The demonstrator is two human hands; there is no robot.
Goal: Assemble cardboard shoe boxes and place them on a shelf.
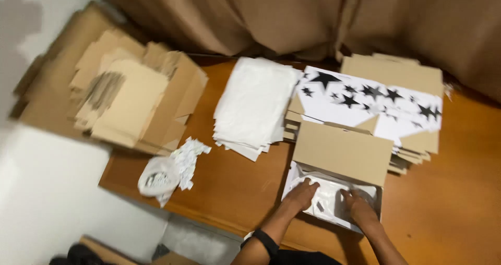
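An open cardboard box (342, 153) with a white inside sits near the front edge of a wooden table (235, 176). White tissue paper (327, 194) lies inside it. My left hand (301, 194) presses flat on the paper at the box's left side. My right hand (357, 205) rests on the paper at the right side, fingers spread. A black band (266, 240) circles my left wrist. Neither hand grips anything that I can make out.
A stack of white paper sheets (255, 106) lies behind the box on the left. Flat white box blanks with black stars (365, 100) are stacked behind it. A pile of brown cardboard (130, 100) sits at far left; a small bag and paper scraps (167, 173) lie near the table edge. Brown curtains (292, 14) hang behind.
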